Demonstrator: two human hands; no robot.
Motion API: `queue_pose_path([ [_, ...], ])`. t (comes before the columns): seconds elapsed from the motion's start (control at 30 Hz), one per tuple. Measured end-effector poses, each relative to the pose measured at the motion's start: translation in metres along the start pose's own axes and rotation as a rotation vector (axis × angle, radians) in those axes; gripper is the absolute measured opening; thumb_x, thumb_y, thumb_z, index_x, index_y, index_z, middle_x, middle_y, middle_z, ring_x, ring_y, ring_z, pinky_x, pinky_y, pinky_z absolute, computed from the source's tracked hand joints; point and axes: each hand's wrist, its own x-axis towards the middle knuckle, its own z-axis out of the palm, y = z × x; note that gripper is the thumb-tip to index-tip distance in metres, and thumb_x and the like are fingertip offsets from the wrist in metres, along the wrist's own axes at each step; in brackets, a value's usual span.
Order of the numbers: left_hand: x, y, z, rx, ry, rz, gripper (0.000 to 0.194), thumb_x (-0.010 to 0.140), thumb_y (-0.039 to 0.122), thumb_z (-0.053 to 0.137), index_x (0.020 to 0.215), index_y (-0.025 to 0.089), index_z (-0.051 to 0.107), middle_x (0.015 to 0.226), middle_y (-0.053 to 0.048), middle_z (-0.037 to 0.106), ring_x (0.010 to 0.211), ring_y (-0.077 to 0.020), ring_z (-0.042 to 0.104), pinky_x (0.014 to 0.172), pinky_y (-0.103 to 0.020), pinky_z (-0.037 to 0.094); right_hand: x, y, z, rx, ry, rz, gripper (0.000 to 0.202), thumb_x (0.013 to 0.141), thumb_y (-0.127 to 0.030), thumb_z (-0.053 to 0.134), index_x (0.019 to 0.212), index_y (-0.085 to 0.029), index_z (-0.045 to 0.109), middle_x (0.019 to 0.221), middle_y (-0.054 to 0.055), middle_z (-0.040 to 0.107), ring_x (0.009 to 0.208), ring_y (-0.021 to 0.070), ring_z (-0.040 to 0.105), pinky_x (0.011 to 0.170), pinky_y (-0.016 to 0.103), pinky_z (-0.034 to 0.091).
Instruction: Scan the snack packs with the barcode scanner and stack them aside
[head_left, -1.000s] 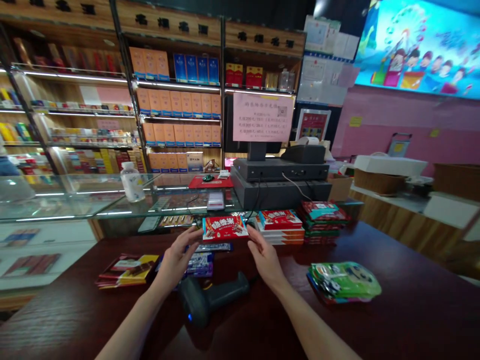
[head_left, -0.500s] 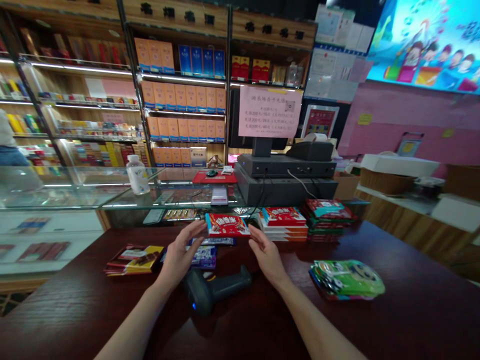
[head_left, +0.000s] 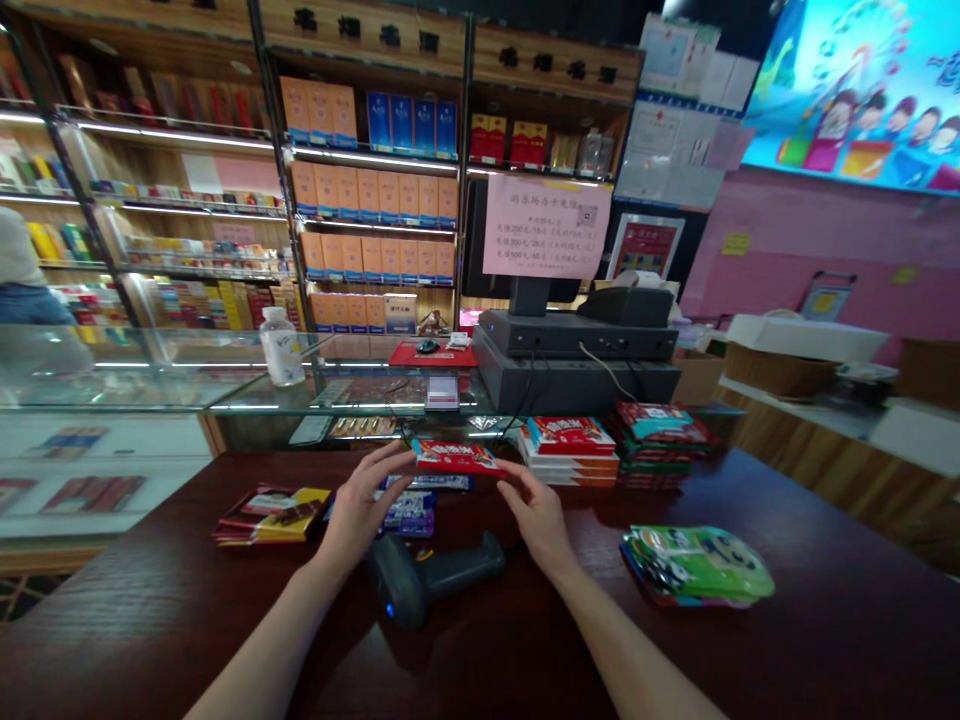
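Observation:
A red box with white lettering [head_left: 456, 458] is held level above the table between my two hands. My left hand [head_left: 361, 502] grips its left end, and my right hand [head_left: 536, 508] grips its right end. Purple and blue packets [head_left: 409, 514] lie below and behind my left fingers. Nearer to me, a dark handheld scanner [head_left: 435, 580] with a blue light rests on the table. Just past my right hand stands a stack of red and white boxes [head_left: 568, 452], beside a pile of dark red packets [head_left: 656, 435].
Yellow and brown packets [head_left: 274, 515] lie on the left of the dark table [head_left: 150, 610]. Green packets [head_left: 697, 565] are at right. Behind stand a register [head_left: 577, 350], a glass counter, a white bottle [head_left: 282, 347] and shelves. A person [head_left: 34, 290] is at far left.
The red box has tilted, so less of its printed top shows. Both hands keep their hold on its ends. The view has shifted slightly.

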Motion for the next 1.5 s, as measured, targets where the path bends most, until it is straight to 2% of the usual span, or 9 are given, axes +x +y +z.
queue_pose_path([
  [0.23,0.001,-0.003,0.004,0.014,-0.025,0.015,0.042,0.091,0.045,0.057,0.13,0.031,0.063,0.141,-0.004,0.06,0.131,-0.0235,0.057,0.114,-0.042,0.043,0.003,0.001,-0.006,-0.07,0.102,-0.084,0.025,0.091,-0.037,0.061,0.106,-0.025,0.075,0.11,0.006,0.076,0.105,0.0256,0.069,0.095,0.039,0.052],
  [0.43,0.005,-0.011,0.005,0.046,-0.033,0.148,0.043,0.092,0.041,0.058,0.134,0.032,0.06,0.136,-0.004,0.064,0.134,-0.0245,0.053,0.114,-0.045,0.043,0.007,-0.005,-0.01,-0.119,0.136,-0.14,0.026,0.094,-0.036,0.057,0.11,-0.026,0.074,0.111,0.006,0.076,0.104,0.0247,0.069,0.095,0.038,0.052],
  [0.63,0.009,-0.021,0.006,0.139,-0.098,0.218,0.061,0.09,0.043,0.061,0.148,0.032,0.044,0.14,-0.006,0.06,0.13,-0.0269,0.055,0.112,-0.045,0.045,0.009,-0.016,-0.01,-0.125,0.128,-0.153,0.027,0.096,-0.035,0.054,0.11,-0.025,0.074,0.11,0.006,0.076,0.104,0.0243,0.069,0.095,0.037,0.052],
  [0.73,0.007,-0.024,0.006,0.196,-0.087,0.264,0.07,0.09,0.043,0.062,0.153,0.033,0.033,0.141,-0.007,0.058,0.13,-0.0273,0.055,0.111,-0.044,0.045,0.009,-0.02,-0.011,-0.108,0.092,-0.137,0.026,0.096,-0.035,0.054,0.108,-0.025,0.075,0.11,0.006,0.076,0.103,0.024,0.07,0.094,0.037,0.052],
  [0.93,0.009,-0.013,0.0,0.315,-0.063,0.397,0.08,0.093,0.041,0.061,0.158,0.032,0.017,0.157,-0.01,0.042,0.143,-0.0286,0.042,0.118,-0.046,0.038,0.01,-0.019,-0.012,-0.093,0.06,-0.11,0.026,0.095,-0.033,0.055,0.108,-0.024,0.075,0.111,0.007,0.075,0.104,0.0237,0.069,0.095,0.036,0.051],
  [1.07,0.011,-0.009,-0.003,0.367,-0.127,0.473,0.075,0.095,0.036,0.058,0.158,0.031,0.018,0.158,-0.009,0.042,0.145,-0.0274,0.04,0.118,-0.047,0.039,0.011,-0.015,-0.011,-0.08,0.034,-0.108,0.026,0.095,-0.033,0.055,0.108,-0.025,0.076,0.108,0.006,0.076,0.102,0.0233,0.069,0.093,0.036,0.052],
  [1.2,0.011,-0.014,-0.005,0.363,-0.145,0.466,0.073,0.093,0.034,0.061,0.156,0.029,0.025,0.154,-0.009,0.047,0.143,-0.0283,0.043,0.115,-0.049,0.043,0.011,-0.012,-0.009,-0.036,0.023,-0.079,0.028,0.094,-0.035,0.056,0.111,-0.025,0.075,0.11,0.006,0.075,0.104,0.0239,0.069,0.094,0.037,0.051],
  [1.37,0.009,-0.024,-0.007,0.322,-0.092,0.431,0.074,0.09,0.038,0.066,0.153,0.028,0.03,0.149,-0.011,0.05,0.137,-0.0291,0.049,0.113,-0.05,0.044,0.01,-0.01,-0.004,0.103,-0.001,0.029,0.044,0.094,-0.038,0.055,0.134,-0.021,0.062,0.106,0.008,0.075,0.095,0.0223,0.071,0.086,0.037,0.056],
  [1.5,0.009,-0.031,-0.01,0.306,-0.016,0.405,0.068,0.089,0.039,0.066,0.148,0.026,0.036,0.144,-0.013,0.055,0.133,-0.0296,0.053,0.11,-0.049,0.047,0.004,-0.015,-0.004,0.035,-0.014,-0.068,0.047,0.094,-0.032,0.054,0.14,-0.023,0.055,0.123,0.011,0.07,0.109,0.023,0.067,0.091,0.039,0.055],
])
